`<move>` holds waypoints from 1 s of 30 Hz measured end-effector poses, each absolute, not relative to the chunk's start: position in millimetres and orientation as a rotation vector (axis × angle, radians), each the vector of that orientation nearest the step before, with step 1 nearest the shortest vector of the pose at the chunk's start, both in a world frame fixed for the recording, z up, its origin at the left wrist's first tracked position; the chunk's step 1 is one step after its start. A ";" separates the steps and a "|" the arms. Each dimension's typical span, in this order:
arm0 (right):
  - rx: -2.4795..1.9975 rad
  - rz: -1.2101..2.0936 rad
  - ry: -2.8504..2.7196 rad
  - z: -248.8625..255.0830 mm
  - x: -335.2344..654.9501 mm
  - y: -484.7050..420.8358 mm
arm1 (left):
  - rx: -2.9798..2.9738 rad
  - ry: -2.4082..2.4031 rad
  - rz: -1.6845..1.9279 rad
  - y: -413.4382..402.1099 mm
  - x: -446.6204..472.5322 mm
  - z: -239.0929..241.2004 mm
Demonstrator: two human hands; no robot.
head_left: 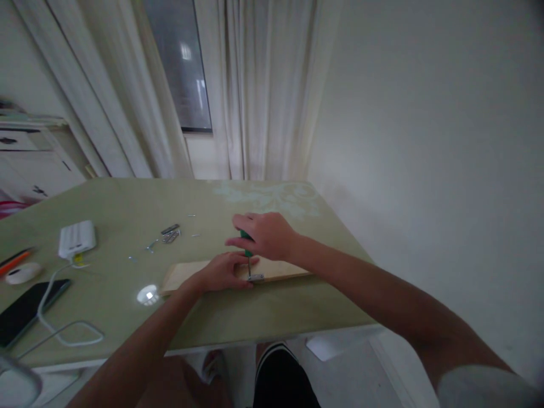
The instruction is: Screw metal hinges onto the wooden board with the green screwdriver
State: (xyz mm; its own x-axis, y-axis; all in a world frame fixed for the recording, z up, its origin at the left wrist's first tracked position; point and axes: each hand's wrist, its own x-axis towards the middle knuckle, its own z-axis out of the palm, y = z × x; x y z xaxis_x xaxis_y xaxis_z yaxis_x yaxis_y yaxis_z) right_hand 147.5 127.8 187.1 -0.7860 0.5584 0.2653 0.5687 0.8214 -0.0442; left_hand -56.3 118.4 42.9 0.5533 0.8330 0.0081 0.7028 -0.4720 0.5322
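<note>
A pale wooden board (280, 270) lies flat on the green table (127, 215), near its front edge. My right hand (266, 235) is closed around the green handle of a screwdriver (247, 249) held upright, its tip down on a small metal bracket (255, 277) at the board's front edge. My left hand (223, 272) rests on the board just left of the bracket, with its fingers pressed together beside the screwdriver's shaft.
Loose screws and small metal fittings (169, 233) lie behind the board. At the left are a white power bank (77, 238) with a white cable (63, 334), a dark phone (25, 310) and an orange pen (15, 260). Curtains and a wall stand behind.
</note>
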 end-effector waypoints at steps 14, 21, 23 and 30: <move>-0.961 -0.095 -2.726 195.1 135.4 123.2 | 2.238 1.296 0.382 114.1 -56.9 45.2; -0.544 0.200 -2.766 196.5 160.0 137.3 | 2.230 1.377 0.337 112.8 -59.9 42.4; -0.609 0.167 -2.770 196.0 160.6 140.4 | 2.236 1.372 0.320 113.1 -60.0 43.4; -0.747 0.089 -2.695 191.6 155.7 132.4 | 2.159 1.394 0.309 109.9 -58.4 47.6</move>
